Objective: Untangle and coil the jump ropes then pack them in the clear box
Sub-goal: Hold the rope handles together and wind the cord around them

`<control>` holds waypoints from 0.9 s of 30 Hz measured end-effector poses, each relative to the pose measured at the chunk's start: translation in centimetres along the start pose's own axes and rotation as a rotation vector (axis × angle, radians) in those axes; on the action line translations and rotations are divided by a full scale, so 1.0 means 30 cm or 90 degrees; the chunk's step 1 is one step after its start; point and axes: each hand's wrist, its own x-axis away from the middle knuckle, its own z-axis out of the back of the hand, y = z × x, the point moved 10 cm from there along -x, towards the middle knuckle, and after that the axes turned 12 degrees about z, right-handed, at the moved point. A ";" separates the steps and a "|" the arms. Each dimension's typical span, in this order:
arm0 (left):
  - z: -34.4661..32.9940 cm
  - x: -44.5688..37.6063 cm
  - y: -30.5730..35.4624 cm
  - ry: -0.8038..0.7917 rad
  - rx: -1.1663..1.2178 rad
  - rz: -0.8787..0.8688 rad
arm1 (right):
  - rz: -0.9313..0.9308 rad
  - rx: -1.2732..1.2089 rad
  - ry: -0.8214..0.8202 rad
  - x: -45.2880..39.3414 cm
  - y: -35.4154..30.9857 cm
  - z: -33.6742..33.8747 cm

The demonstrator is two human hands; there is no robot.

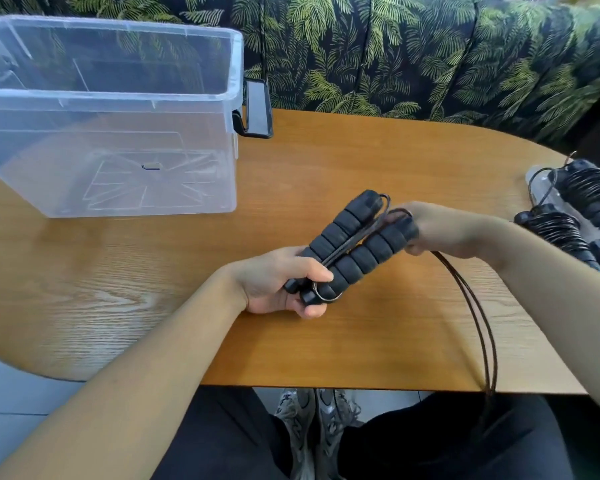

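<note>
Nearest the person, the loose cord [478,320] of the jump rope droops from under the right hand [443,230], sweeps over the counter [360,161] edge and drops toward the lap. It looks like two strands running side by side, which suggests slack not yet wound on.

Just above that, the left hand [277,282] curls its fingers and thumb around the near ends of the two foam handles [354,244], clamping them side by side so they act as a single core for winding. A few strands of cord already lie in the groove between the handles, and a small loop of cord turns around their near ends by the left thumb.

The handles' long axis runs diagonally, from the left hand near the person up and away to the right hand. The right hand's fingers are curled at the far end of the right handle, where the cord bends round; whether they pinch the cord or grip the handle tip itself I cannot tell. Judging from this, a lengthwise wrap is in progress.

Past the right hand, at the counter's edge, lie other bundles [575,209], their handles bound in dark cord, apparently coiled and waiting.

Beyond the left hand, farther away, the clear box [118,98] stands open with no rope visible inside. Behind the counter is a palm-print sofa [430,53].
</note>
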 end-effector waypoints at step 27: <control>0.116 0.059 -0.032 0.294 0.198 0.016 | 0.135 0.158 0.130 0.017 -0.229 -0.182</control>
